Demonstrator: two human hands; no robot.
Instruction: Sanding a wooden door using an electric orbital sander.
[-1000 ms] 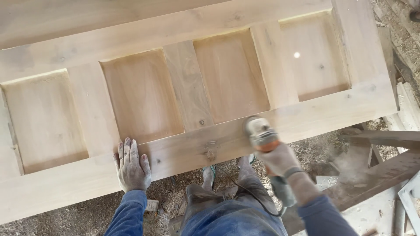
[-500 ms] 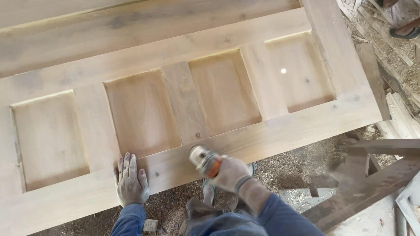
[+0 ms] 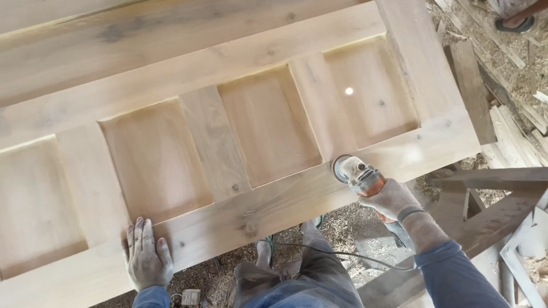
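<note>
Pale, unfinished wood is filling most of the view: a panelled door (image 3: 240,142) is lying flat, its long near rail running from the lower left up toward the right. Four sunken panels are showing in a row along it, set apart by upright stiles.

Right hand (image 3: 394,199): fingers are wrapped tight around the body of an angle grinder (image 3: 359,174), grey with an orange band. The grinder's round head is resting on the near rail of the door, just below the stile that divides the two right-hand panels. A dark cord (image 3: 342,254) is trailing from the tool down and back past the person's legs. Fine dust is coating the hand and forearm; a blue sleeve (image 3: 456,274) is covering the arm above the wrist.

Left hand (image 3: 147,256): lying flat, palm down, fingers together and stretched out, pressing on the near edge of the door toward its left end, below the second panel from the left. It is holding nothing. The two hands are well apart along the same rail.

Sawdust and shavings (image 3: 342,228) are covering the ground under the door's near edge. Loose planks and offcuts (image 3: 502,125) are lying beyond the door's right end. Another person's sandalled foot (image 3: 516,20) is showing at the top right corner.
</note>
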